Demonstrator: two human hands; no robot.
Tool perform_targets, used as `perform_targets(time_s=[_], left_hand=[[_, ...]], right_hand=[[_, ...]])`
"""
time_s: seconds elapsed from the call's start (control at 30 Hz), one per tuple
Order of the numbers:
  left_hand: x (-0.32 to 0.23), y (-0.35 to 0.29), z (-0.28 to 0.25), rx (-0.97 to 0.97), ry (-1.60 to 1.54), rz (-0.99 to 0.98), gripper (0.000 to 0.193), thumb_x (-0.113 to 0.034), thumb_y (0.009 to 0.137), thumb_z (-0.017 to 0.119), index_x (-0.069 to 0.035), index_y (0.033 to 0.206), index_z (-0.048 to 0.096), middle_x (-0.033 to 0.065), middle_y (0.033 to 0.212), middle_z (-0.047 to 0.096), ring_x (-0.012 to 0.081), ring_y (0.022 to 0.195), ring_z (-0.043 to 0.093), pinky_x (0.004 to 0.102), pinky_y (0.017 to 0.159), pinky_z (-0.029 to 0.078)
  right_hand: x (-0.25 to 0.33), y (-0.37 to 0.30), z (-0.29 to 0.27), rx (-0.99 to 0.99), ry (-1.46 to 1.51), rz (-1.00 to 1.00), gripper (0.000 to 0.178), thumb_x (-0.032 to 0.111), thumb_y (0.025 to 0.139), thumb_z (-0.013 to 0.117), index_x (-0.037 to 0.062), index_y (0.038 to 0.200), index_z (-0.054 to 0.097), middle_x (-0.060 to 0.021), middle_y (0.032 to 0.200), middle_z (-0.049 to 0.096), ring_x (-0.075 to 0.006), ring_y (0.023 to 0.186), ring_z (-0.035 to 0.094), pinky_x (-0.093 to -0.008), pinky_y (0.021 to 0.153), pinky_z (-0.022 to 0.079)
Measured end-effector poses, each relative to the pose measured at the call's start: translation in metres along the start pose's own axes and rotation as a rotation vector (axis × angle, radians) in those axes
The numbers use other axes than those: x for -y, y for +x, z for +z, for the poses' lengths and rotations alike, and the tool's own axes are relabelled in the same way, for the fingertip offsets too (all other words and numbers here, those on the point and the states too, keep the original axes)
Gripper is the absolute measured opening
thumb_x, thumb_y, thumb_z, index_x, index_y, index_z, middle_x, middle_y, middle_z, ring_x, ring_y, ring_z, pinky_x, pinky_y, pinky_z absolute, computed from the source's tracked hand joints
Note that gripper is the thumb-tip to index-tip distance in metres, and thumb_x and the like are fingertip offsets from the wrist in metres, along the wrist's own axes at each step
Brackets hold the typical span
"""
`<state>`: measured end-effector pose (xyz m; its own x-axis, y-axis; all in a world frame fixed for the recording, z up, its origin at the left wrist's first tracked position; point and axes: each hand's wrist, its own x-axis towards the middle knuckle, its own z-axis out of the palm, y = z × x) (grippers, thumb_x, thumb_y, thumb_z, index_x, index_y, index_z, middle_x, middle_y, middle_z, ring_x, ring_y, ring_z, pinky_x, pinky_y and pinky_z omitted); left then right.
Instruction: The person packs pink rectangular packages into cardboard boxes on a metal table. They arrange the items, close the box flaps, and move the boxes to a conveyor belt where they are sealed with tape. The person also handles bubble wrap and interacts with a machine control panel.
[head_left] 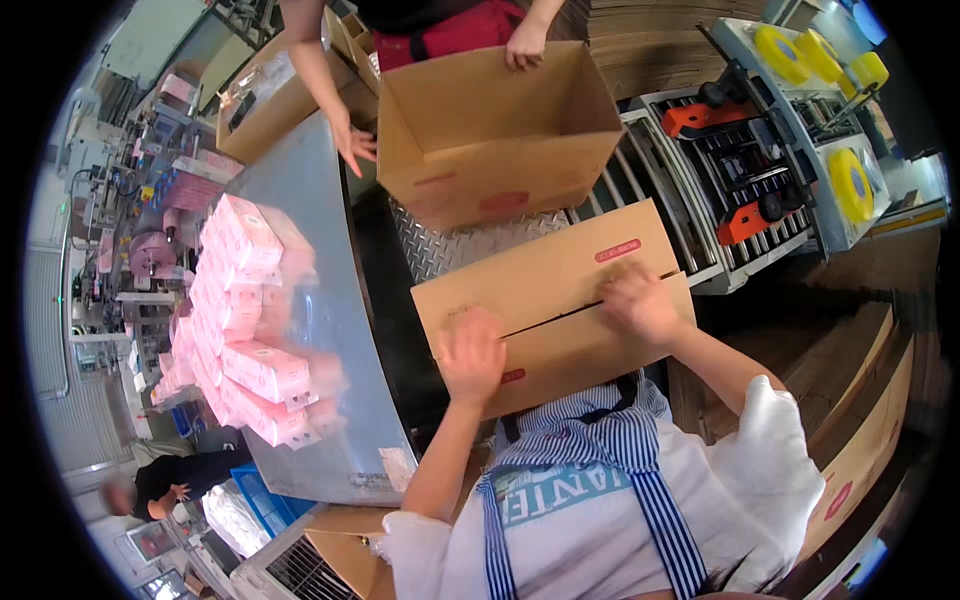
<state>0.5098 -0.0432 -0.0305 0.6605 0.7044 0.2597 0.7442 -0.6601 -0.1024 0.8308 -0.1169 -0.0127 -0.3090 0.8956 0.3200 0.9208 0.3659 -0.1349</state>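
Filling the left, a metal table [365,425] outsizes an open carton [500,165] and, nearer the person, a cardboard box [540,265]. Pink packs [262,370] pile on the table. Left hand [472,357] and right hand [643,308] touch the box's flaps [590,355]; how wide their blurred fingers [622,290] spread, I cannot tell.

At nine o'clock there is a grey metal table [365,430]. Directly on it lie many pink packs [265,370], piled in a heap. Toward twelve o'clock is a metal platform [440,252] with raised pattern; an open carton [500,175] appears to stand on it. A flap-covered carton [540,280], at the clock's centre, hides its near part; the contact below is not visible.
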Motion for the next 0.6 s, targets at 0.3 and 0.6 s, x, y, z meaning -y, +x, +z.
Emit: perform_targets(time_s=[0.3, 0.6], left_hand=[[0.166, -0.071, 0.048, 0.167, -0.673, -0.801, 0.061, -0.045, 0.095, 0.030, -0.002, 0.139, 0.028, 0.0168, 0.147, 0.021, 0.0303, 0.136, 0.018, 0.0413, 0.111, 0.012], [-0.031, 0.028, 0.021, 0.203, -2.159, -1.364, 0.059, -0.049, 0.092, 0.040, -0.005, 0.130, 0.042, 0.0101, 0.126, 0.051, 0.0232, 0.113, 0.050, 0.0367, 0.095, 0.040]], right_hand=[[-0.042, -0.094, 0.180, 0.313, 0.724, 1.687, 0.045, 0.038, 0.094, 0.041, -0.0026, 0.107, 0.058, -0.0154, 0.102, 0.064, -0.0308, 0.099, 0.058, -0.0385, 0.083, 0.045], [-0.116, -0.092, -0.132, -0.054, 1.225, 1.116, 0.030, 0.028, 0.089, 0.056, 0.0002, 0.088, 0.065, -0.0015, 0.080, 0.065, -0.0075, 0.072, 0.058, -0.0235, 0.066, 0.046]])
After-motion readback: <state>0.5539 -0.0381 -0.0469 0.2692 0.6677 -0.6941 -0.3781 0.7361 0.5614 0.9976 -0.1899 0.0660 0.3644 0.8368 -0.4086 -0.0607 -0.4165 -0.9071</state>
